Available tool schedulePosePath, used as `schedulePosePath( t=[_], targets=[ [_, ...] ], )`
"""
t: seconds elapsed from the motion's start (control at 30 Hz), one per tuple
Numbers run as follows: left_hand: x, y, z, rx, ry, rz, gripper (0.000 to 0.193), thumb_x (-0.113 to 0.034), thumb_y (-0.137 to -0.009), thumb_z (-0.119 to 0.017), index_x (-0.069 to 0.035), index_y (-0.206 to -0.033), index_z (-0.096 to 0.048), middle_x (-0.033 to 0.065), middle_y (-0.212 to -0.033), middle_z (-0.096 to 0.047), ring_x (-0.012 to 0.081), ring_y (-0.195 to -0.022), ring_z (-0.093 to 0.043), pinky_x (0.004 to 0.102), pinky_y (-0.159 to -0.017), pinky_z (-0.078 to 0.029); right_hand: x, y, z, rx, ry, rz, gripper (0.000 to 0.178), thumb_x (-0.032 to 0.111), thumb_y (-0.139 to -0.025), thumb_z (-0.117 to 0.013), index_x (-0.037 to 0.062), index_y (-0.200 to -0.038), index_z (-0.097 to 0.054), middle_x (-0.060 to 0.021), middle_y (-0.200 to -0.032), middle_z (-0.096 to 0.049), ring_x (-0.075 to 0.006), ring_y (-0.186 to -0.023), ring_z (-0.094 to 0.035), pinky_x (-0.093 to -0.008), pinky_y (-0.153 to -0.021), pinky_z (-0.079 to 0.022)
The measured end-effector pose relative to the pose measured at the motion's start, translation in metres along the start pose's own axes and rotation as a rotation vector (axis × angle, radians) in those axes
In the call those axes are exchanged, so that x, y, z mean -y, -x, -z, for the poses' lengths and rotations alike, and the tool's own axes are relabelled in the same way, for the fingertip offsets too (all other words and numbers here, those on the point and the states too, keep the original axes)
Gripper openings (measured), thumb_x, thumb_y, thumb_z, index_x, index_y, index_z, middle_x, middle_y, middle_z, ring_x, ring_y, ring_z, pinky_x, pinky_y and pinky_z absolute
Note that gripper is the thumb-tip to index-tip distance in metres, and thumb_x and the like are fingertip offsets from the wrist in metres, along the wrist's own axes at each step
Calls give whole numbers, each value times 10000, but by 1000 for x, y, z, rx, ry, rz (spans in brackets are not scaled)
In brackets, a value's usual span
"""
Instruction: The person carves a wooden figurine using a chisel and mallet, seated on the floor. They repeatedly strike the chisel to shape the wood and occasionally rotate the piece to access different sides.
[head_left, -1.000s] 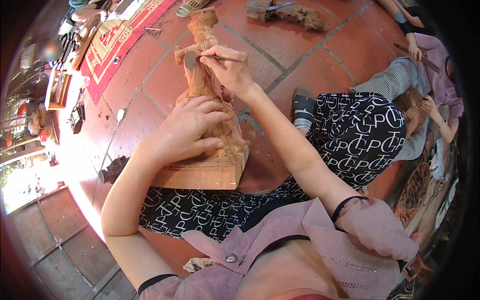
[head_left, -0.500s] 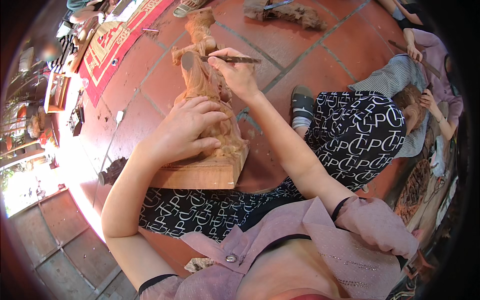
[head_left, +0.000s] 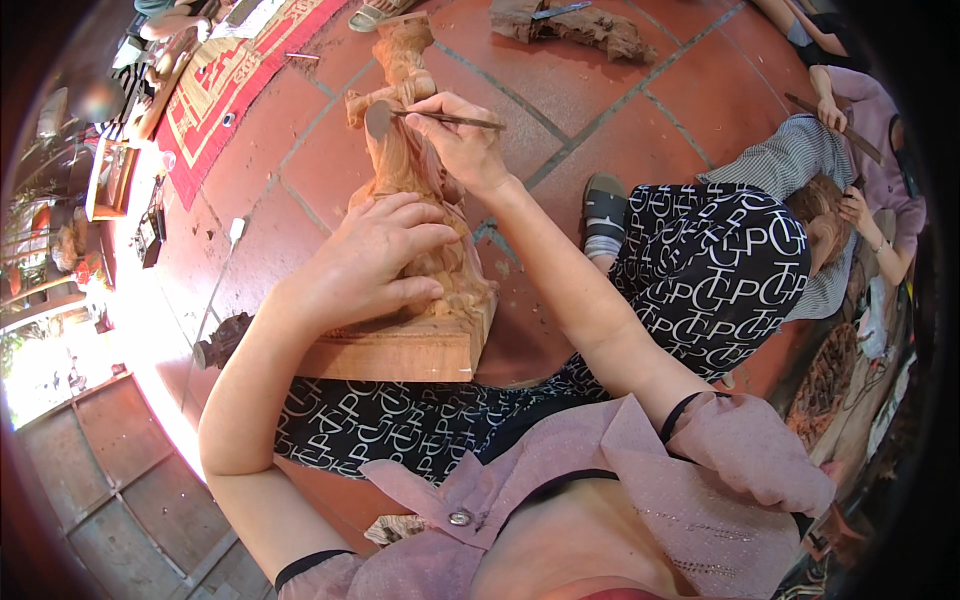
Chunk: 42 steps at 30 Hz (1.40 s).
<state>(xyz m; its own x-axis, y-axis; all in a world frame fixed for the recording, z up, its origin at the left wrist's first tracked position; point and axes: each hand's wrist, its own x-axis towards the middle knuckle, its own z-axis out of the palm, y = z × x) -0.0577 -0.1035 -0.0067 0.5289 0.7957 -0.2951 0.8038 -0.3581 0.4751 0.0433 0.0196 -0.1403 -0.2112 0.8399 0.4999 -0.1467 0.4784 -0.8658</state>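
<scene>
Just in front of our folded leg, the reddish wood carving [head_left: 402, 165] stretches away from us, its squared base [head_left: 395, 357] nearest our dark patterned trousers [head_left: 710, 260] and its narrow end farthest out over the tile floor [head_left: 600, 110]. That puts the slim part within easy reach, we judge, with the heavy block close to our body; whether the carving stands or leans, we cannot tell from this angle. Our left hand [head_left: 380, 260] lies across its broad lower part with fingers spread, wrapped around nothing, probably to stop it rocking. Our right hand [head_left: 462, 145] has its grip closed on a thin dark tool [head_left: 470, 121], held like a pencil, which seems to suit light, careful strokes. The tool's tip is at the slim part, just beside a grey oval patch [head_left: 378, 119]; whether it touches, we cannot make out.
</scene>
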Motion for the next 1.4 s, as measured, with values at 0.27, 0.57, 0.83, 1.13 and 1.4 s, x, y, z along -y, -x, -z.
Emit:
schedulePosePath(
  t=[0.27, 0.57, 0.83, 1.13, 1.4],
  targets=[
    [5, -1, 2, 8, -1, 5, 522, -297, -750, -651, -23, -1183, -553, 159, -1244, -498, 329, -1228, -412, 436, -1064, -289, -12, 20, 6, 60, -114, -208, 82, 83, -797, -693, 26, -834, -649, -55, -736, -657, -91, -676, -597, -250, -620, -486],
    [4, -1, 2, -6, -11, -22, 535, -310, -749, -663, -26, -1188, -551, 157, -1239, -503, 328, -1207, -427, 422, -1036, -324, -7, 1, 2, -21, -121, -100, 101, 86, -794, -700, 19, -858, -661, -48, -721, -664, -85, -633, -579, -245, -583, -466],
    [1, -2, 2, 6, -12, -15, 536, -316, -755, -659, -28, -1194, -549, 153, -1244, -497, 322, -1219, -415, 427, -1044, -309, 2, 1, -3, -10, -166, -120, 102, 84, -798, -702, 18, -861, -657, -38, -722, -666, -53, -634, -577, -227, -579, -473],
    [4, 0, -3, -56, -11, -29, 497, -281, -743, -662, -43, -1169, -569, 134, -1200, -526, 310, -1195, -439, 434, -1023, -317, -6, 7, -2, 52, -45, -29, 107, 88, -813, -693, 16, -881, -655, -37, -785, -666, -62, -700, -576, -222, -621, -476],
    [9, -2, 0, 3, -21, -15, 527, -313, -753, -664, -29, -1184, -556, 160, -1236, -504, 333, -1218, -419, 422, -1043, -316, 1, 25, 1, 98, -38, -76, 75, 69, -811, -679, 20, -862, -656, -44, -754, -650, -69, -682, -577, -232, -619, -479]
  ],
)
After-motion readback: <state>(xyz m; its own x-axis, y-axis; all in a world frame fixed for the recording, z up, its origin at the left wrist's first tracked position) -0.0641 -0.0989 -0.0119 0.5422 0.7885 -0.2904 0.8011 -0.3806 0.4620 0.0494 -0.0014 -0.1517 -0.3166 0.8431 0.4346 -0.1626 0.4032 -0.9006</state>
